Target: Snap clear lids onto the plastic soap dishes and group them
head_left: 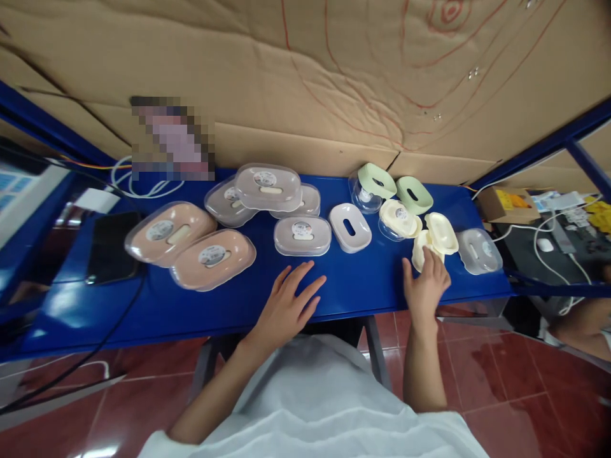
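Left hand (289, 305) lies open, flat on the blue table (363, 286); right hand (426, 283) touches a cream soap dish (419, 245) just ahead, partly covering it, grip impossible to tell.

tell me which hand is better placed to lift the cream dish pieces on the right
Right, probably. The right hand touches the cream dish pieces, while the left hand lies flat on the blue table, well apart from them.

White, perhaps short-sleeved shirt (334, 394); bare hands (286, 312) (424, 286)
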### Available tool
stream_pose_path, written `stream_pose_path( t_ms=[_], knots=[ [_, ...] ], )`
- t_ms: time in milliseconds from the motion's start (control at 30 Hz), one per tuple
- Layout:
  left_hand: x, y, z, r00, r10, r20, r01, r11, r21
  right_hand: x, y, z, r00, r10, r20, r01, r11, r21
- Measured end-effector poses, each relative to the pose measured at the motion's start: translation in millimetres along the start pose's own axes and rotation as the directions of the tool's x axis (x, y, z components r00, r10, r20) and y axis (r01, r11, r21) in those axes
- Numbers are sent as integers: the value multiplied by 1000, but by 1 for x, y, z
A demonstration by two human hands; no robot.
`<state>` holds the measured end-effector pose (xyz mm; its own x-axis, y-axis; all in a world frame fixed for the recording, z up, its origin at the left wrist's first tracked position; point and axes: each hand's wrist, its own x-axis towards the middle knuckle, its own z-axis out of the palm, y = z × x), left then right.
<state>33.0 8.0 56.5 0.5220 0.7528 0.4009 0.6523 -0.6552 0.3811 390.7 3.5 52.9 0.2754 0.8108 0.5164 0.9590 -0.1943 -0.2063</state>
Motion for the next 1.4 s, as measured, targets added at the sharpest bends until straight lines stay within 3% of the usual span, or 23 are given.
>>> stream_pose_path(
  t_ms=[67,167,300,400,433,500,600,700,833,967,1067,1233,1400],
  knots=[
    [-2,1,1,999,34,5,-34,999,-4,-15,23,-13,999,26,44,-24,998,-50],
    [-1,3,3,996,91,14,-91,996,-20,-48,25,-41,974,-132,182,126,991,43],
    [3,10,5,981,175,80,-171,984,-56,-84,-22,-71,842,-398,363,290,903,318],
    [2,12,5,963,225,145,-216,973,-75,-85,-57,-71,737,-563,374,330,783,527],
    [0,12,4,962,225,153,-215,973,-78,-78,-64,-65,733,-586,345,334,752,568],
    [-8,8,-1,968,194,160,-185,980,-68,-57,-75,-47,782,-558,277,334,752,569],
    [-25,0,-12,986,116,122,-115,993,-11,-16,-87,-12,875,-435,212,321,850,418],
    [-41,-6,-22,998,52,33,-53,998,30,18,-94,15,896,-385,221,309,899,311],
    [-50,-11,-25,1000,8,-29,-7,1000,26,23,-83,7,901,-374,222,290,897,335],
    [-44,-15,-19,999,-11,-39,11,1000,4,-13,-66,-32,877,-408,255,239,830,504],
    [-33,-16,-16,999,16,-33,-16,1000,13,-40,-71,-48,823,-487,292,238,763,601],
    [-21,-19,-19,995,91,45,-94,993,73,-53,-99,-36,712,-661,236,382,647,660],
    [-34,-22,-22,996,71,61,-75,994,73,-52,-115,-22,637,-751,173,544,597,590]
  ],
)
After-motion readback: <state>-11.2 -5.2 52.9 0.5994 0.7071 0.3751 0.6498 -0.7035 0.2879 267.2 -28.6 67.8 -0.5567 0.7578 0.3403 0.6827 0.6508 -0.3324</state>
